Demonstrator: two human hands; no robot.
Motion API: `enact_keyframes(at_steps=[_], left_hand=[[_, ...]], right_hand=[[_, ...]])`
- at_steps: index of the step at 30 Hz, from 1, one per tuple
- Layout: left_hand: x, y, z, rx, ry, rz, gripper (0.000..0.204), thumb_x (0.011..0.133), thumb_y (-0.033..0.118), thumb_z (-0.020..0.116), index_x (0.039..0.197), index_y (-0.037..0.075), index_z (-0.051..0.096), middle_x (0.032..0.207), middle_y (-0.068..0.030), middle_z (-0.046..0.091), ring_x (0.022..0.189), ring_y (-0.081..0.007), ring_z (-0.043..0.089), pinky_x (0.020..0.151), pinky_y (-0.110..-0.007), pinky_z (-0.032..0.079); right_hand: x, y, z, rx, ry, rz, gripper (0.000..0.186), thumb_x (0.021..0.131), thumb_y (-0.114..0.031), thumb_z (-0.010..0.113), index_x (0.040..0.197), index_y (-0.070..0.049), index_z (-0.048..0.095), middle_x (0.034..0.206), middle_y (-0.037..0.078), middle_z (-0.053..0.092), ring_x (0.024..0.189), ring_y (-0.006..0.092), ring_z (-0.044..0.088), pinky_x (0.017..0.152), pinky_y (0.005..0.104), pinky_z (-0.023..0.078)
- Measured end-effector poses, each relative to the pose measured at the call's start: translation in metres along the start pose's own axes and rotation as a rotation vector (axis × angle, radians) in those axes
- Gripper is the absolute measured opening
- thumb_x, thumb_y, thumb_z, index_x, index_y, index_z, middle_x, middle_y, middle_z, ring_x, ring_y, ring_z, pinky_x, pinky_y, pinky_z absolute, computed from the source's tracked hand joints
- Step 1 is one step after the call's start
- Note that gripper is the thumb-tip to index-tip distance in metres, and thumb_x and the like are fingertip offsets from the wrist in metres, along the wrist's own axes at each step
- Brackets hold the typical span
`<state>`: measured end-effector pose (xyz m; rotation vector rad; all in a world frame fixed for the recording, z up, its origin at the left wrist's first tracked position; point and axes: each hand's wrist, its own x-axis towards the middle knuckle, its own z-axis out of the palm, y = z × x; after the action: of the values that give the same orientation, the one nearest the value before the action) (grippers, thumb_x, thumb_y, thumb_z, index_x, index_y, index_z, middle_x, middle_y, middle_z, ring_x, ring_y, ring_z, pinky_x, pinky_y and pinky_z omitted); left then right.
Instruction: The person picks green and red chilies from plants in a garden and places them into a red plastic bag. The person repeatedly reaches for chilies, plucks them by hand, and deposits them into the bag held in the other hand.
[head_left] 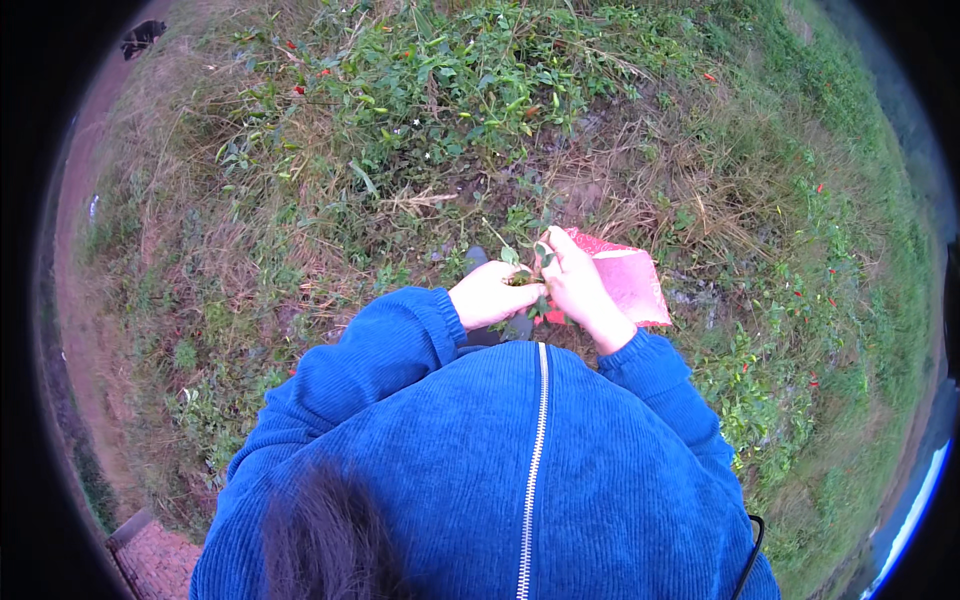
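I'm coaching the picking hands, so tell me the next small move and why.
Probably a gentle tug of the left hand away from the right hand, to part the sprig: the fingers of both hands meet around its leaves, so one could steady while the other pulls. The red bag sits beside the right hand; its grip there is unclear.

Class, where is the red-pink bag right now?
In the head view, the red-pink bag is right of centre, beside and partly behind the right hand.
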<state>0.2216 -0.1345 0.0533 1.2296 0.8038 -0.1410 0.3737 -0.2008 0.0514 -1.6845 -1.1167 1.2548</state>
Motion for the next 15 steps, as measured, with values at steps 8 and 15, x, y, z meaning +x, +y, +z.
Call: enact_keyframes(at_steps=[8, 15], left_hand=[[-0.026, -0.003, 0.012, -0.318, -0.345, 0.01, 0.016, 0.092, 0.017, 0.048, 0.081, 0.007, 0.055, 0.071, 0.0009, 0.055, 0.06, -0.0074, 0.047, 0.057, -0.022, 0.039], [-0.029, -0.008, 0.009, 0.286, -0.074, 0.049, 0.023, 0.092, 0.021, 0.049, 0.084, 0.002, 0.061, 0.077, -0.0078, 0.063, 0.075, -0.0149, 0.06, 0.071, -0.032, 0.048]], right_hand=[[0.027, 0.035, -0.01, 0.173, 0.428, 0.148, 0.014, 0.098, -0.017, 0.042, 0.098, -0.003, 0.044, 0.08, 0.01, 0.051, 0.065, 0.0219, 0.051, 0.062, 0.0373, 0.047], [0.007, 0.008, -0.014, -0.259, -0.026, -0.095, 0.03, 0.092, -0.025, 0.054, 0.11, -0.002, 0.058, 0.1, 0.015, 0.061, 0.097, 0.025, 0.059, 0.083, 0.0357, 0.047]])
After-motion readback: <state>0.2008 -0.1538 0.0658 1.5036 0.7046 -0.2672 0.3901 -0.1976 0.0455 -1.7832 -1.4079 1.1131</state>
